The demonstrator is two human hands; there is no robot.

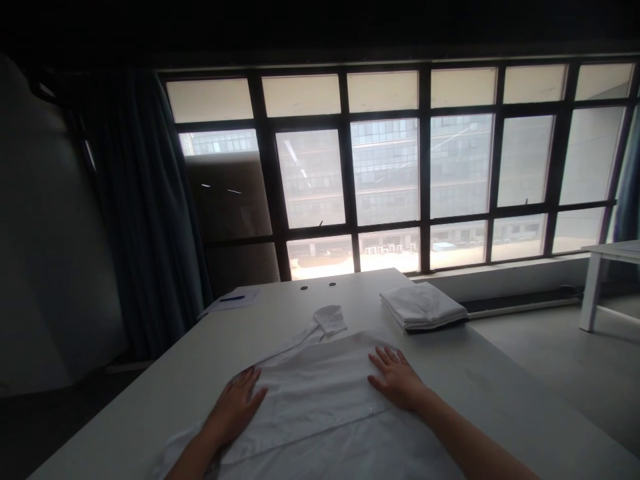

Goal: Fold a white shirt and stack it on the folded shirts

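Note:
A white button-front shirt [320, 407] lies spread face down or folded over on the white table [150, 400], its collar or cuff end [330, 319] pointing away from me. I cannot tell which side faces up. My left hand [235, 408] rests flat on the shirt's left part, fingers apart. On the right part, my right hand [395, 380] presses flat with spread fingers. Neither hand grips the cloth. Beyond my right hand sits a stack of folded white cloth [421, 307], apart from both hands.
At the table's far left lie a sheet of paper [231, 299] and a blue pen [233, 298]. Two round holes [318, 285] mark the far end. A small white table [597, 267] stands at the right on a grey floor. Behind are a dark curtain [145, 213] and a large window [385, 167].

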